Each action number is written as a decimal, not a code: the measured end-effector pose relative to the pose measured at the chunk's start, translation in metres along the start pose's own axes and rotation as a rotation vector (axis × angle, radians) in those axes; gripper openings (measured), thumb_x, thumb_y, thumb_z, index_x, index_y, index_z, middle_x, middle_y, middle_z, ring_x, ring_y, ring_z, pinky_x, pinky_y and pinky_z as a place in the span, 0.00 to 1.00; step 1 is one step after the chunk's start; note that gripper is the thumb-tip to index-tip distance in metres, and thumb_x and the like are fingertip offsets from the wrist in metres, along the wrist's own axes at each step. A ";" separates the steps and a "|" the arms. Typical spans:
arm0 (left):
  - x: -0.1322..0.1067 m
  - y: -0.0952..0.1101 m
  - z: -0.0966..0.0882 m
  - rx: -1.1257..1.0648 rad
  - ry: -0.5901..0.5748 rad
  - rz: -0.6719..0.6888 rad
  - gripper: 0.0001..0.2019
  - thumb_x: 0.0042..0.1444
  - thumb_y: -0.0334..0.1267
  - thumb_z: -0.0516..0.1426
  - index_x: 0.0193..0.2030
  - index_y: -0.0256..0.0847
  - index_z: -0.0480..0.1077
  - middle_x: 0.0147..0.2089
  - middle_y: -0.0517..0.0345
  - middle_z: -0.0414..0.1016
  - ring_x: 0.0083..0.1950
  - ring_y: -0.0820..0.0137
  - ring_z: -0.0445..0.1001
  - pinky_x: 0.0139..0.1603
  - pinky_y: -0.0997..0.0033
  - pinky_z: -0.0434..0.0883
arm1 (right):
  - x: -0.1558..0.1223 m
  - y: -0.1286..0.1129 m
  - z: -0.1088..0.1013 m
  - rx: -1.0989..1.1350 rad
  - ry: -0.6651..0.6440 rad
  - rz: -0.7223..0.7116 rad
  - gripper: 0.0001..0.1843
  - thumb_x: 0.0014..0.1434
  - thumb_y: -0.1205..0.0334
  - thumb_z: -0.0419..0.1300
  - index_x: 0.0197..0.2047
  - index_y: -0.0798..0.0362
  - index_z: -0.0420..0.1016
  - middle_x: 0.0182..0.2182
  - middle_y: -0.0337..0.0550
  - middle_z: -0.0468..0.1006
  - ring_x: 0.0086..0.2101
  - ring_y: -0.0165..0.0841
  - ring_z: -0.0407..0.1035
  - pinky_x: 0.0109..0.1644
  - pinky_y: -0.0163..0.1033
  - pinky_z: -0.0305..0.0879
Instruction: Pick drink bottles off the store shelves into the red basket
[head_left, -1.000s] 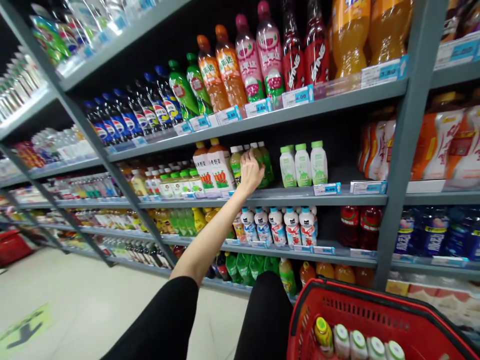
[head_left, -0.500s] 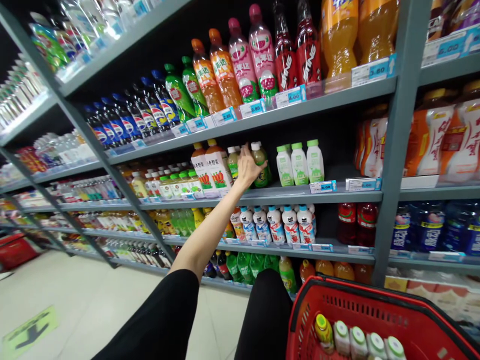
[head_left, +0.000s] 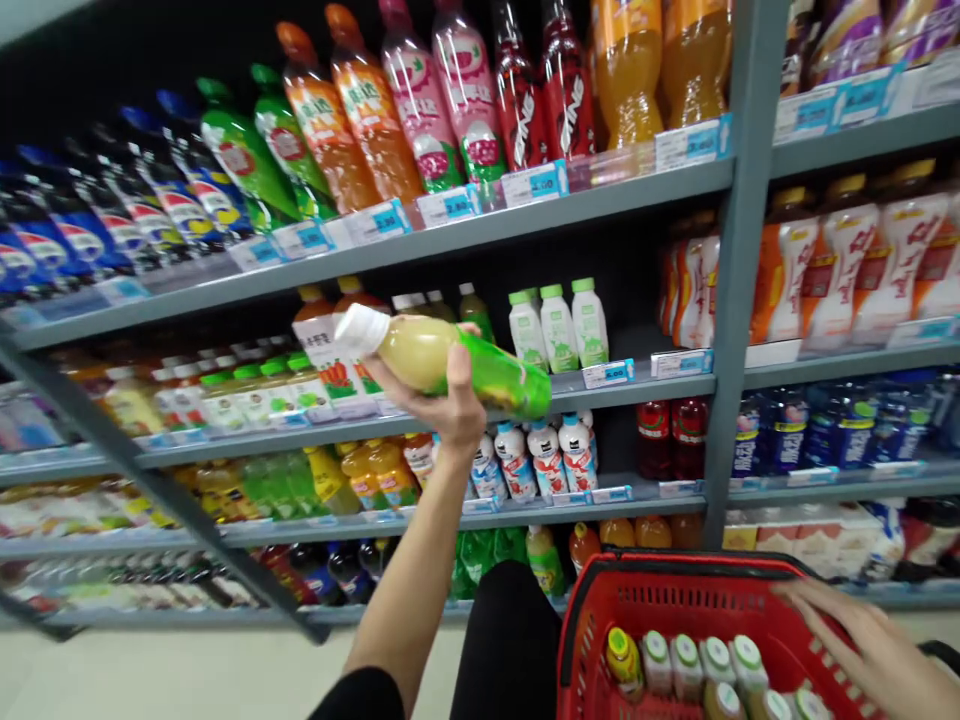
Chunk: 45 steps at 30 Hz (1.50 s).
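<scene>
My left hand (head_left: pixel 454 400) is wrapped round a juice bottle (head_left: pixel 504 374) with a white cap, pale liquid and a green label. The bottle is tilted nearly flat in front of the shelves, its cap pointing left. At the lower right, my right hand (head_left: pixel 870 640) lies over the right side of a red shopping basket (head_left: pixel 574 640), fingers stretched out and slightly blurred. Inside the basket stand a yellow-capped bottle (head_left: pixel 624 662) and several white bottles (head_left: pixel 686 665) with pale green lids.
Behind the held bottle, a shelf (head_left: pixel 652 392) bears small white bottles with green caps (head_left: pixel 589 325) and carrot-print juice cartons (head_left: pixel 334 365). Large soda bottles (head_left: pixel 465 90) line the shelf above. A grey upright post (head_left: pixel 739 250) divides the racks. My knee (head_left: pixel 506 640) is beside the basket.
My left hand has drawn the juice bottle out from the shelf and tipped it towards me. My right hand has come into view at the basket. The view has shifted closer.
</scene>
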<state>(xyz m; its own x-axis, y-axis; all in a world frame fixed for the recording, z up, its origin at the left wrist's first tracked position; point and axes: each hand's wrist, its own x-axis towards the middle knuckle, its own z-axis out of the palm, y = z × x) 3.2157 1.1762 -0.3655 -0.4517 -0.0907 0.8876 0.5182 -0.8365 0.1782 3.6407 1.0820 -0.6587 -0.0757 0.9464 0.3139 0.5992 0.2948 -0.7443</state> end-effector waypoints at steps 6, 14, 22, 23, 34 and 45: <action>-0.104 0.083 0.026 -0.510 -0.438 -1.186 0.27 0.57 0.62 0.66 0.50 0.40 0.75 0.34 0.55 0.81 0.26 0.68 0.78 0.27 0.69 0.76 | 0.011 -0.163 0.012 0.732 -0.215 0.036 0.32 0.76 0.42 0.57 0.77 0.42 0.65 0.62 0.52 0.81 0.52 0.43 0.82 0.69 0.60 0.71; -0.165 0.082 0.054 -0.763 -0.662 -1.504 0.36 0.54 0.70 0.66 0.55 0.38 0.77 0.43 0.49 0.86 0.39 0.60 0.84 0.39 0.65 0.80 | 0.018 -0.165 0.026 1.253 -0.228 -0.009 0.33 0.64 0.46 0.75 0.64 0.46 0.67 0.37 0.40 0.85 0.23 0.31 0.78 0.30 0.40 0.81; -0.196 0.083 0.044 -1.029 -0.642 -1.582 0.42 0.57 0.46 0.73 0.77 0.57 0.64 0.65 0.55 0.81 0.51 0.67 0.84 0.51 0.69 0.80 | 0.028 -0.184 0.017 1.736 -0.206 0.125 0.22 0.71 0.41 0.64 0.50 0.53 0.79 0.35 0.42 0.83 0.11 0.17 0.58 0.09 0.21 0.53; -0.200 0.085 0.043 -0.999 -0.643 -1.607 0.44 0.56 0.45 0.74 0.77 0.57 0.63 0.62 0.55 0.82 0.49 0.68 0.84 0.48 0.72 0.80 | 0.026 -0.188 0.019 1.780 -0.205 0.132 0.20 0.72 0.44 0.64 0.50 0.54 0.79 0.37 0.43 0.84 0.10 0.14 0.55 0.10 0.20 0.54; -0.219 0.086 0.040 -0.891 -0.679 -1.930 0.23 0.59 0.35 0.72 0.61 0.44 0.80 0.50 0.53 0.86 0.39 0.73 0.83 0.38 0.78 0.82 | 0.006 -0.213 0.021 1.844 -0.016 0.279 0.28 0.79 0.40 0.49 0.54 0.54 0.81 0.43 0.52 0.88 0.10 0.11 0.44 0.16 0.18 0.60; -0.203 0.074 0.034 -0.688 -0.680 -1.381 0.45 0.49 0.40 0.77 0.74 0.54 0.69 0.66 0.51 0.76 0.54 0.64 0.81 0.51 0.68 0.82 | 0.023 -0.188 0.021 1.693 -0.062 0.437 0.30 0.79 0.44 0.42 0.35 0.53 0.72 0.21 0.37 0.70 0.13 0.23 0.50 0.15 0.25 0.54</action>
<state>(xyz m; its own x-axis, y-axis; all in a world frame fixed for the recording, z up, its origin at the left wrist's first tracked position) 3.3710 1.1512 -0.5183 0.2036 0.9386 0.2785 -0.4429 -0.1654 0.8812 3.5095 1.0508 -0.5246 -0.2019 0.9781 -0.0505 -0.8347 -0.1988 -0.5137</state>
